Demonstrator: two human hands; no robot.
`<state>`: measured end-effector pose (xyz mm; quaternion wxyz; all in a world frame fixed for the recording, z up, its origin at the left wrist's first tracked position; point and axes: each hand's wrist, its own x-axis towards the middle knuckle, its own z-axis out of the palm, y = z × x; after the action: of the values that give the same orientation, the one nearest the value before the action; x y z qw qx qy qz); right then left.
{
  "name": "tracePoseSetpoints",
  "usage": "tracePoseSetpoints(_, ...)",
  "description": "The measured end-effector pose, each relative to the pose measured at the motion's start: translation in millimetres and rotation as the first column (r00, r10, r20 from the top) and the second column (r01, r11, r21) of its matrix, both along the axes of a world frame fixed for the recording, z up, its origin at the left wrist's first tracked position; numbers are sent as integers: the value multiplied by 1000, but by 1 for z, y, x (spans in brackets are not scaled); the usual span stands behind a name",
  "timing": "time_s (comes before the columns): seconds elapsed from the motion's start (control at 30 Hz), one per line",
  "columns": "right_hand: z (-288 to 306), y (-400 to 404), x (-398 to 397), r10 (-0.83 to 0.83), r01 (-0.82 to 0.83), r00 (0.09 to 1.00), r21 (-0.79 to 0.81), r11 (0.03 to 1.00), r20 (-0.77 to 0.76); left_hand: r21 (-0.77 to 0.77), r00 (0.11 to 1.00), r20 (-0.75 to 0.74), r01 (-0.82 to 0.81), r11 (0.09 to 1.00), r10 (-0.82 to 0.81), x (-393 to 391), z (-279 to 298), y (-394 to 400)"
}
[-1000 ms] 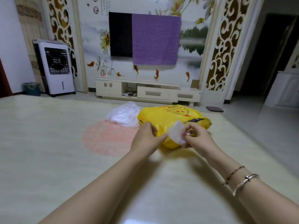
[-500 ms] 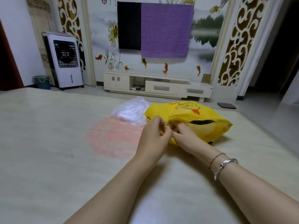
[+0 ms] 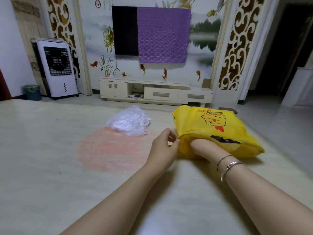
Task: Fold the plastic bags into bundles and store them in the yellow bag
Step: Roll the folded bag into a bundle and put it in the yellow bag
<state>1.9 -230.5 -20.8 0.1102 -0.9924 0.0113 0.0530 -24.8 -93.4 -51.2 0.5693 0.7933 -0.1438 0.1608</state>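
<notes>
Head view, from the left: a crumpled heap of clear plastic bags (image 3: 129,122) lies on the pale table (image 3: 50,158), at the far edge of a pink round patch (image 3: 111,148). Right of it, the left hand (image 3: 163,150) pinches the near rim of the yellow bag (image 3: 211,126), thumb and fingertips curled together on the plastic. The bag rests on the table at the right. The right hand (image 3: 200,146) is pushed inside its mouth; its fingers are hidden, so their state cannot be told. Two bracelets (image 3: 227,165) circle that wrist.
</notes>
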Motion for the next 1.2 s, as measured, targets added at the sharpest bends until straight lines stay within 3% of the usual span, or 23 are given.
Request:
tracePoseSetpoints(0.1, -3, -17, -23, 66, -80, 987, 99, 992, 146, -66, 993, -88, -81, 994, 75, 8, 2, -20)
tracePoseSetpoints(0.17, -8, -25, -39, 116, -126, 981, 59, 990, 154, -106, 984, -155, -105, 989, 88, 8, 3, -28)
tracePoseSetpoints(0.33, 4, -39, -75, 141, -179, 953, 121, 976, 267, -172, 959, -284, -65, 983, 13, -7, 2, -25)
tracePoseSetpoints(0.5, 21, -6, -86, 61, -188, 905, 267, 945, 421, -155, 945, -322, -109, 982, 54, -22, 14, 30)
tracePoseSetpoints(0.67, 20, 59, -63, 132, -304, 896, 368, 879, 424, -151, 921, -359, -214, 965, 148, -27, 23, 109)
tracePoseSetpoints(0.83, -7, 128, -8, 206, -363, 875, 312, 878, 438, -181, 893, -382, -325, 928, 238, -23, 16, 180)
tracePoseSetpoints(1.03, -22, 193, 57, 238, -345, 860, 172, 922, 451, -346, 862, -496, -304, 888, 102, -9, 15, 210)
tracePoseSetpoints(1.2, -22, 215, 79, 195, -219, 943, 59, 974, 271, -330, 853, -518, -272, 904, 68, -4, 19, 213)
